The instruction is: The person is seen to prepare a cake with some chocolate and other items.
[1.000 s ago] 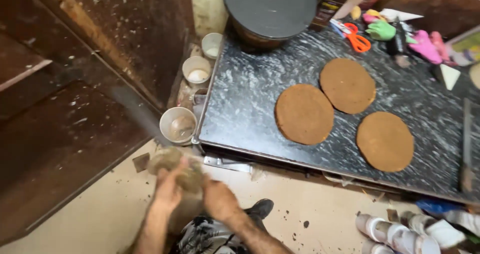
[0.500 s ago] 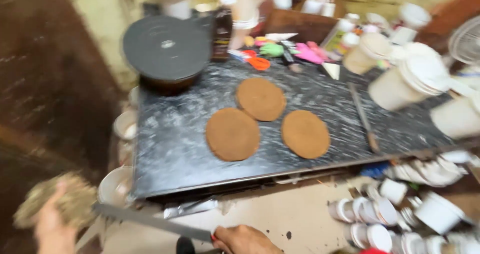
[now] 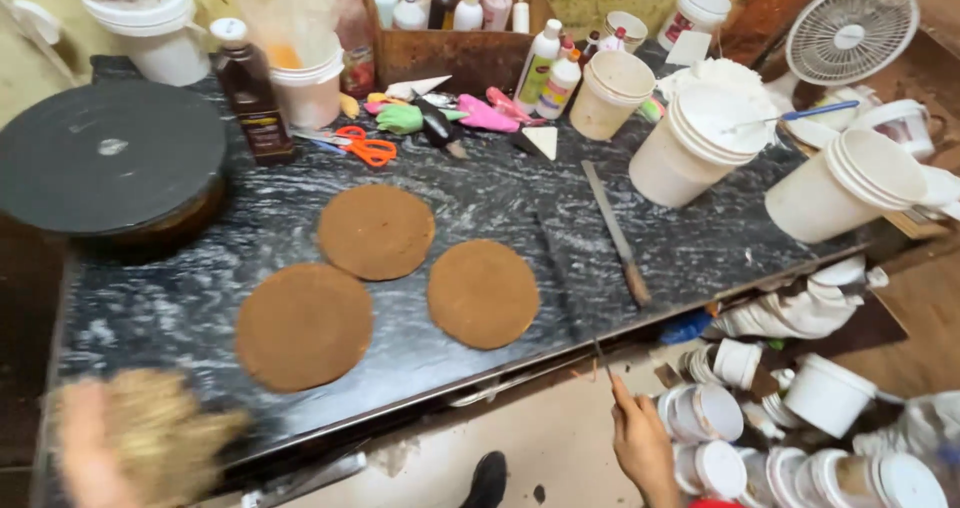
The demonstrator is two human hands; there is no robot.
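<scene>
Scrubbing pad and thin blade, at counter edge

Scrubbing pad (image 3: 160, 433): straw-coloured, blurred, clutched in left hand (image 3: 85, 448) at near left corner of dark stone counter (image 3: 480, 208). Right hand (image 3: 640, 438) pinches thin blade (image 3: 603, 356) below front edge. Beyond: three brown discs (image 3: 375, 231), long knife (image 3: 617, 233). Risk: a blurred, hurried sweep likely scuffs nearest disc.

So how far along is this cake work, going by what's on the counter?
Done: three flat brown cake rounds lie bare and unstacked on the black marbled counter. In hand: the left hand, blurred, holds a crumbly brown lump at the counter's edge; the right hand pinches something thin that cannot be made out. Left: no cream or stacking shows yet, and the long knife lies untouched.
</scene>
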